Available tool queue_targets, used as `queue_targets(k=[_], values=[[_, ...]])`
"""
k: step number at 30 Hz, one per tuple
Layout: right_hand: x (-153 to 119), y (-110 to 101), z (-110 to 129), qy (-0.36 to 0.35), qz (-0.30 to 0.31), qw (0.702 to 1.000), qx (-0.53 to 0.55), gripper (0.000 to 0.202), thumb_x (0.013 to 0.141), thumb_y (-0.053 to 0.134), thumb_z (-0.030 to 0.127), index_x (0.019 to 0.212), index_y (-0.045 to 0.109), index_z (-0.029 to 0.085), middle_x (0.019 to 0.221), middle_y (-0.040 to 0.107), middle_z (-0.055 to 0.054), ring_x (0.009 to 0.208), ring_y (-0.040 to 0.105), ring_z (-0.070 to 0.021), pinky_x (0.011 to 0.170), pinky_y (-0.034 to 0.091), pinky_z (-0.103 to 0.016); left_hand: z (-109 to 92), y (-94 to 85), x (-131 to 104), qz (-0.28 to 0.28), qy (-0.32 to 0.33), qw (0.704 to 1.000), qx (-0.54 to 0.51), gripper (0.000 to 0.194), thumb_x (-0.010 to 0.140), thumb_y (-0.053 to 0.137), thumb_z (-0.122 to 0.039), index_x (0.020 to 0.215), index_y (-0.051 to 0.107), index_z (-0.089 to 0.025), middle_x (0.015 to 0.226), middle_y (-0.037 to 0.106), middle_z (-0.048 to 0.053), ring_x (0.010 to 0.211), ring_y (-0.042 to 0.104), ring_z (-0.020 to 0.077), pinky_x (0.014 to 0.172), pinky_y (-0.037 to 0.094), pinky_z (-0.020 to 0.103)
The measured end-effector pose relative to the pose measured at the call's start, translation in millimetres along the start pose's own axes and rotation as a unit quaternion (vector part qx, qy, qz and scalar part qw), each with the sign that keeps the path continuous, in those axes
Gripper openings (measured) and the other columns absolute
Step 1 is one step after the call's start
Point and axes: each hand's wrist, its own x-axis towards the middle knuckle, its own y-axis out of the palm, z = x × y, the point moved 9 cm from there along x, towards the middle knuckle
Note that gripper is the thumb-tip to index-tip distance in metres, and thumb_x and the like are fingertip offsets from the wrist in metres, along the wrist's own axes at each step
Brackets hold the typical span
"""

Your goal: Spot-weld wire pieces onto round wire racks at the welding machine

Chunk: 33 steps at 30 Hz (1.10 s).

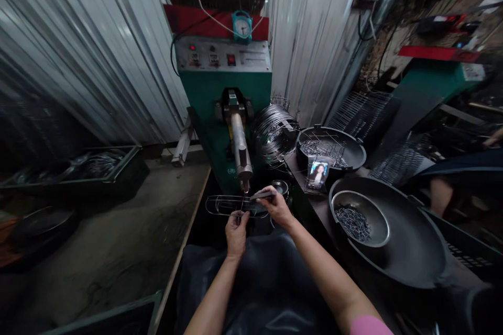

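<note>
My left hand (236,234) is closed, its fingertips pinching the near edge of a long oval wire frame (220,206). The frame lies level just under the tip of a spot welder's electrode (245,186). In my right hand (280,209) is a slim, flat, dark tool (264,195), gripped between thumb and fingers. Its tip points left, at the frame beside the electrode; whether it clasps a small piece there is too small to tell. A dark apron or cover (267,277) lies over my lap below both hands.
The green welding machine (223,81) stands ahead, a small clock (242,26) on it. To the right are a wire coil (275,133), a pan of wire parts (356,154), a lit phone (317,174), and a bowl (381,220) of small metal pieces inside a large pan (416,251). Another person's arm shows far right.
</note>
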Motion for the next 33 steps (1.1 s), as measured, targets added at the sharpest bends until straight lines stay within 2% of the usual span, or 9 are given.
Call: queue_targets(k=[2,6,12,15,19,26,28,33], values=[[-3,3,2,-0.021,-0.019,1.000,0.015,0.019,0.074,0.065,0.033,0.088,0.057,0.022,0.090,0.065,-0.002,0.087,0.062,-0.0169,0.083,0.046,-0.032,-2,1.8,-1,0.002,-0.005,1.000,-0.015,0.039,0.062,0.072,-0.049,0.075,0.056,-0.016,0.066,0.048,-0.002,0.061,0.042,0.0112,0.060,0.034,0.022],[-11,2,-4,-0.030,-0.100,0.992,0.069,0.019,0.074,0.065,0.032,0.088,0.056,0.023,0.090,0.065,-0.001,0.088,0.062,-0.0164,0.086,0.047,-0.033,-2,6.5,-5,-0.003,-0.022,0.998,-0.053,0.039,0.060,0.073,-0.047,0.075,0.057,-0.016,0.069,0.050,-0.001,0.065,0.044,0.0116,0.064,0.036,0.023],[-12,3,-6,-0.024,-0.125,0.989,0.070,0.018,0.071,0.068,0.030,0.086,0.060,0.022,0.088,0.068,-0.001,0.087,0.063,-0.0167,0.085,0.048,-0.034,1,8.4,-12,-0.024,-0.042,0.993,-0.107,0.038,0.056,0.077,-0.043,0.075,0.059,-0.015,0.073,0.053,0.000,0.071,0.047,0.0120,0.069,0.038,0.023],[-12,5,-4,-0.026,-0.113,0.991,0.063,0.019,0.070,0.070,0.029,0.085,0.062,0.022,0.089,0.068,-0.002,0.089,0.064,-0.0180,0.086,0.048,-0.035,1,11.1,-13,-0.025,-0.054,0.989,-0.132,0.038,0.055,0.077,-0.042,0.074,0.059,-0.015,0.073,0.053,0.000,0.069,0.046,0.0112,0.068,0.037,0.023],[-13,13,5,-0.044,-0.055,0.997,0.030,0.019,0.072,0.068,0.029,0.087,0.062,0.022,0.097,0.068,-0.004,0.096,0.062,-0.0195,0.090,0.047,-0.037,-1,12.7,-15,-0.029,-0.055,0.986,-0.157,0.036,0.056,0.077,-0.041,0.072,0.058,-0.015,0.072,0.052,-0.001,0.069,0.046,0.0108,0.068,0.037,0.022],[-11,7,3,0.001,0.021,0.999,0.032,0.020,0.073,0.067,0.031,0.087,0.058,0.021,0.096,0.067,-0.003,0.092,0.062,-0.0178,0.086,0.047,-0.034,4,12.6,-22,-0.024,-0.059,0.988,-0.141,0.035,0.057,0.077,-0.040,0.071,0.057,-0.015,0.071,0.050,-0.001,0.068,0.044,0.0103,0.066,0.037,0.021],[-10,1,0,0.018,0.017,0.999,0.024,0.020,0.072,0.067,0.033,0.086,0.057,0.021,0.092,0.067,-0.003,0.089,0.062,-0.0172,0.084,0.047,-0.033,4,12.6,-23,-0.024,-0.055,0.990,-0.128,0.035,0.057,0.077,-0.040,0.072,0.057,-0.015,0.070,0.050,-0.001,0.067,0.044,0.0104,0.065,0.037,0.021],[-9,-16,-7,0.030,-0.039,0.999,-0.011,0.023,0.069,0.069,0.036,0.081,0.056,0.020,0.076,0.061,0.001,0.076,0.058,-0.0146,0.074,0.046,-0.028,4,12.9,-26,-0.019,-0.042,0.994,-0.098,0.037,0.057,0.076,-0.043,0.073,0.057,-0.015,0.069,0.050,-0.001,0.065,0.044,0.0112,0.063,0.037,0.022]])
